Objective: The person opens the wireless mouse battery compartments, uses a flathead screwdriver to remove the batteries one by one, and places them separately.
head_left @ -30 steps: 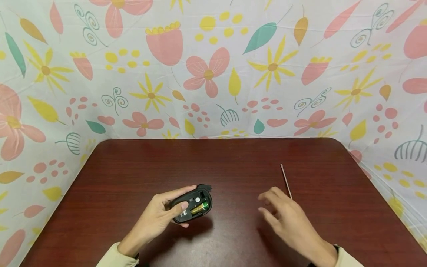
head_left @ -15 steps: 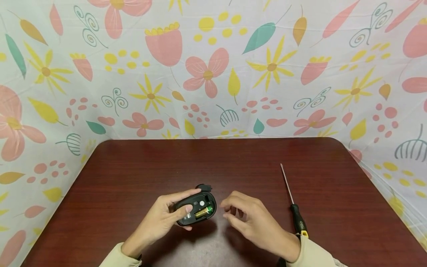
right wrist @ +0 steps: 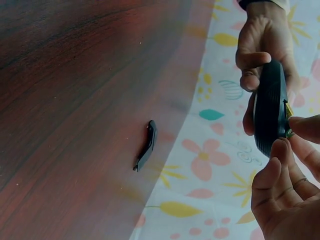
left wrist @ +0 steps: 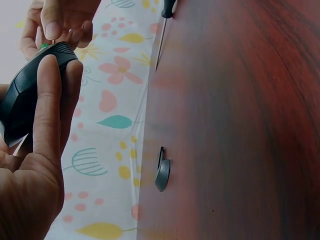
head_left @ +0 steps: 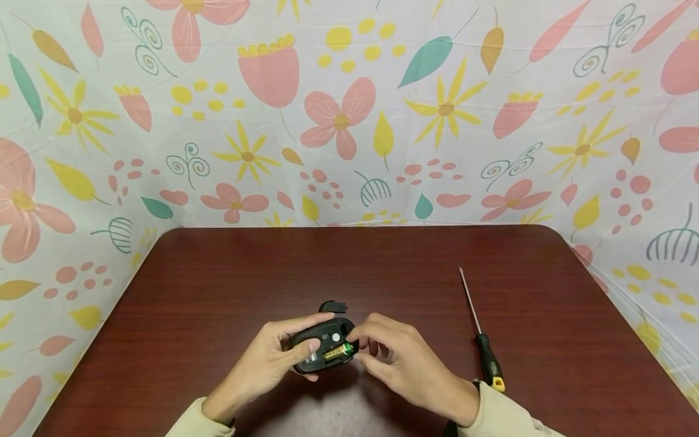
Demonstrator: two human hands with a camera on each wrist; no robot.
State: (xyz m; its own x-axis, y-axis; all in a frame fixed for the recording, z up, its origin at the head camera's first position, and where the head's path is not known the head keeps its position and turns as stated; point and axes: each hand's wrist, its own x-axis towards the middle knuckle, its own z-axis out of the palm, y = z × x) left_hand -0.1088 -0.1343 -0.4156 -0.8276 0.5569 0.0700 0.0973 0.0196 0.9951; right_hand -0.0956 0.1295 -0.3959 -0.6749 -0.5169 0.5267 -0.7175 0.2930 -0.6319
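Note:
My left hand (head_left: 264, 358) holds a black computer mouse (head_left: 322, 332) above the table, underside up, with the thumb across its base. A gold-and-green battery (head_left: 337, 352) lies in the mouse's uncovered compartment. Bent fingers of my right hand (head_left: 406, 361) pinch at the battery's green end, by the right end of the mouse. From the right wrist view, the fingertips are around that green end and the mouse's edge, hiding part of the battery. Apart from the mouse, its black battery cover (left wrist: 163, 172) rests on the table.
A screwdriver (head_left: 488, 358) with a black and yellow handle lies on the right of the dark red wooden table (head_left: 246, 267), close to my right sleeve. A flower-printed cloth (head_left: 338, 176) stands behind the table and along its sides.
My right hand has moved left from beside the screwdriver to the battery in the mouse. The left hand has shifted the mouse slightly right and nearer to me; the cover stays put.

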